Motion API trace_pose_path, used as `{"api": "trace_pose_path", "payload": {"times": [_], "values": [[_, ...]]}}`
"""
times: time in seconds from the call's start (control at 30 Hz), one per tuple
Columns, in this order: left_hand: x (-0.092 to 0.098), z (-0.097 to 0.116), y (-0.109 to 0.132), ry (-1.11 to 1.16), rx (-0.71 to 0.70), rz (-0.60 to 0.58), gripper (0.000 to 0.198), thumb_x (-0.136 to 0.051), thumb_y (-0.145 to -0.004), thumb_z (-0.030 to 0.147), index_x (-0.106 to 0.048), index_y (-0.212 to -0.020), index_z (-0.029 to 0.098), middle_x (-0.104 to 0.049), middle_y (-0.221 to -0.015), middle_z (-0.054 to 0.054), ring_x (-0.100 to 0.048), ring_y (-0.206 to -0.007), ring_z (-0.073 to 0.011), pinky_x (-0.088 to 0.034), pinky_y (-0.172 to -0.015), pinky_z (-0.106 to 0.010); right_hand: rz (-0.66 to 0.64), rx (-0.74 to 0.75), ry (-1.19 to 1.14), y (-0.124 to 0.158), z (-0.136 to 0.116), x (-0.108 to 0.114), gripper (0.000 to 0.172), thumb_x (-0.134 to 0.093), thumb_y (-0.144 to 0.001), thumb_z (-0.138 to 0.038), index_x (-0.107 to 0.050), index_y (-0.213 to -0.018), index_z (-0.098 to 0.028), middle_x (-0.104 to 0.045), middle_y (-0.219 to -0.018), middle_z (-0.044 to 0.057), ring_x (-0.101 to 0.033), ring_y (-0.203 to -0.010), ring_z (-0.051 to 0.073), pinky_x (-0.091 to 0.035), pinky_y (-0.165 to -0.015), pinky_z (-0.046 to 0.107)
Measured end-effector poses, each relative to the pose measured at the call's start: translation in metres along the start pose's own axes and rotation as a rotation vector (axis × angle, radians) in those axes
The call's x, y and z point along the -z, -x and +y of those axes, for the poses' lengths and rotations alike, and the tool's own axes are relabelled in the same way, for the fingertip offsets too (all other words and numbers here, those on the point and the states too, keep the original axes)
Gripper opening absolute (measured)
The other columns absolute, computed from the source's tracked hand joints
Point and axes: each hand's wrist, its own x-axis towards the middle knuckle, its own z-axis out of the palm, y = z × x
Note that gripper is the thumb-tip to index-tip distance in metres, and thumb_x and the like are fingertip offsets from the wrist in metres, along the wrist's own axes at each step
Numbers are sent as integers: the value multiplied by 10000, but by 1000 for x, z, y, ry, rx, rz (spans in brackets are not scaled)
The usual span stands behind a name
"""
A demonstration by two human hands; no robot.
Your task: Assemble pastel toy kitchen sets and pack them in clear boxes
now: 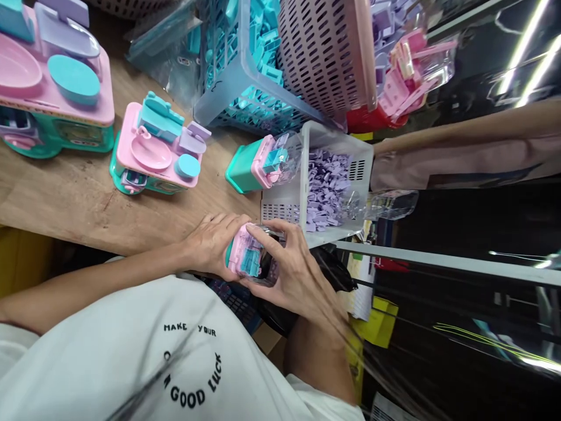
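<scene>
A small toy kitchen (244,252) in pink and green, with blue parts, is held close to my shirt at the table's near edge. My left hand (214,242) wraps round its green base from the left. From the right, my right hand (294,268) grips the clear plastic cover at the toy's other end, thumb and fingers on either side. Whether the cover sits fully on the toy I cannot tell. Just beyond my hands lies a similar toy (249,166) on its side, its clear cover pointing right.
Two toy kitchens (151,153) stand on the wooden table (87,199) at left. Baskets of blue parts (243,88) and purple pieces (326,187) line the far and right sides. A pink basket (326,52) leans behind. Another person's arm (464,137) reaches in from the right.
</scene>
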Motion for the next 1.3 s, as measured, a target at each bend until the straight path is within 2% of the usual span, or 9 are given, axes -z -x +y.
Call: {"api": "trace_pose_path", "payload": {"times": [0.23,0.37,0.67,0.93,1.3], "values": [[1,1,0,-14,-10,12,848,-748,-614,459,-392,-1331,180,-583,-1289,-137,-552,-1174,-343,-413,-982,-469,26,19,-14,0,0,-4,841,-748,-772,-344,-350,-1511,-300,-408,-1367,139,-472,-1265,342,-493,-1035,552],[5,4,-1,-6,8,-28,823,-766,-607,448,-410,-1304,195,-593,-1264,-125,-559,-1160,-342,-421,-972,-464,5,51,-32,-1,3,-4,838,-744,-780,-363,-345,-1513,-293,-399,-1385,149,-463,-1275,349,-499,-1023,552],[-2,-4,2,-3,-31,14,909,-787,-591,490,-380,-1345,185,-584,-1279,-123,-557,-1164,-335,-407,-986,-458,5,39,-58,0,1,-6,827,-752,-747,-290,-367,-1478,-272,-395,-1366,145,-462,-1280,334,-492,-1050,549],[-1,-4,2,17,2,4,929,-809,-551,473,-390,-1331,194,-575,-1299,-129,-550,-1181,-338,-404,-985,-454,-4,29,-93,1,5,-8,804,-749,-759,-317,-379,-1471,-265,-383,-1354,143,-453,-1280,329,-496,-1048,541],[-2,-3,2,24,17,2,937,-811,-547,456,-388,-1341,191,-567,-1313,-137,-539,-1202,-352,-403,-1011,-480,-96,49,-31,-8,2,2,854,-775,-748,-353,-367,-1494,-276,-381,-1394,144,-438,-1310,340,-478,-1067,541]]}}
